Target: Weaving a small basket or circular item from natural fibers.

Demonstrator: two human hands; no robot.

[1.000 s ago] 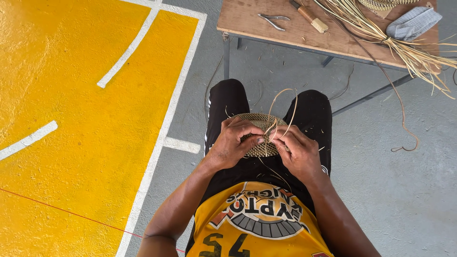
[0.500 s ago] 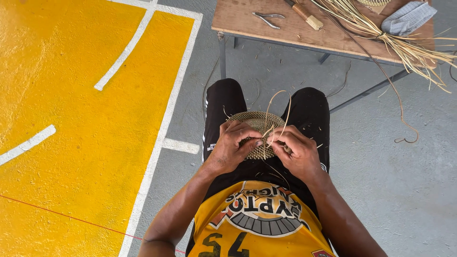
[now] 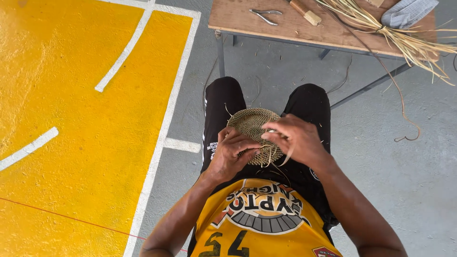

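A round woven straw disc (image 3: pixel 251 123) rests on my lap over black shorts. My left hand (image 3: pixel 232 154) grips its near left edge, fingers curled across the weave. Reaching over the disc's right side is my right hand (image 3: pixel 296 138), pinching thin pale straw strands (image 3: pixel 276 154) that hang down by the disc's lower edge. Part of the disc is hidden under both hands.
A wooden workbench (image 3: pixel 285 26) stands ahead with metal pliers (image 3: pixel 264 15), a wooden-handled tool (image 3: pixel 305 10), a bundle of straw (image 3: pixel 402 35) and a grey cloth (image 3: pixel 408 12). Grey concrete floor lies to the right, yellow painted floor with white lines (image 3: pixel 71 119) to the left.
My right hand has moved from the disc's near edge up across its right side. The tall loop of straw above the disc is gone; the strands now hang low.
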